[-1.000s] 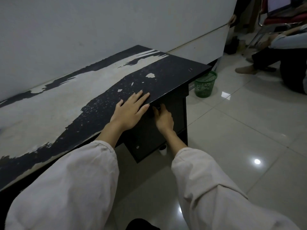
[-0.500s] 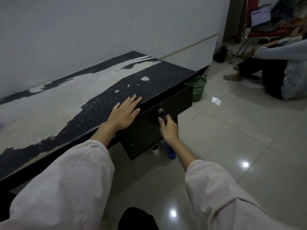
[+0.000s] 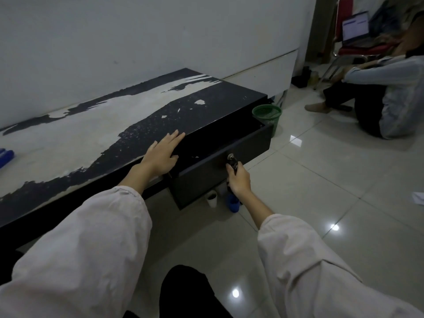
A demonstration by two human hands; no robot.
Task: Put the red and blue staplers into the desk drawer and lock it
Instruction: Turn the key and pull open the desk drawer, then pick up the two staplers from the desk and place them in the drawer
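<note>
The black desk drawer (image 3: 250,145) stands pulled partly out from under the worn black-and-white desk top (image 3: 128,115). A key (image 3: 230,156) sits in the lock on its front. My right hand (image 3: 237,180) grips the dark key fob hanging just below that key. My left hand (image 3: 163,154) lies flat, fingers spread, on the desk's front edge beside the drawer. A blue object (image 3: 5,156), perhaps the blue stapler, shows at the far left edge of the desk. No red stapler is visible, and the drawer's inside is dark.
A green mesh bin (image 3: 267,115) stands on the tiled floor behind the desk's right end. A white cup (image 3: 212,198) and a blue cup (image 3: 232,204) sit under the drawer. A person (image 3: 378,97) sits on the floor at right, beside a red chair with a laptop (image 3: 355,26).
The drawer has slid out from the desk. My right hand dropped from the lock to the key fob and drew back. The view shifted so the desk's left end shows.
</note>
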